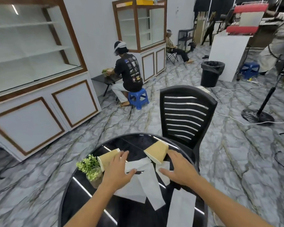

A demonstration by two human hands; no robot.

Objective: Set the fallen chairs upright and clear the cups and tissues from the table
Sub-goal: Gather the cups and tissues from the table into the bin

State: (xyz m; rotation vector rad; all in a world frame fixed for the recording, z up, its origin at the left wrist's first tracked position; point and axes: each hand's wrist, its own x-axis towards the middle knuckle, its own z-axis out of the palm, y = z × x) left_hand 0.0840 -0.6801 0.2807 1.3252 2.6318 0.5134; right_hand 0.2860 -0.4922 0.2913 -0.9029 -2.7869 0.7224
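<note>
Two tan paper cups lie tipped over on the round black table (pixel 82 194): one on the left (pixel 107 157) beside a small plant, one further right (pixel 156 152). Several white tissues (pixel 152 182) are spread across the tabletop below them. My left hand (pixel 117 169) hovers with fingers apart over the left cup and the tissues, holding nothing. My right hand (pixel 177 167) is spread just below the right cup, fingertips close to its rim, also holding nothing. A black slatted chair (pixel 185 115) stands upright behind the table.
A small potted plant (pixel 90 167) stands at the table's left edge. A black bin (pixel 211 73) is on the floor beyond the chair. A fan stand (pixel 259 115) with cables is at right, white cabinets at left. A person sits on a blue stool (pixel 138 98).
</note>
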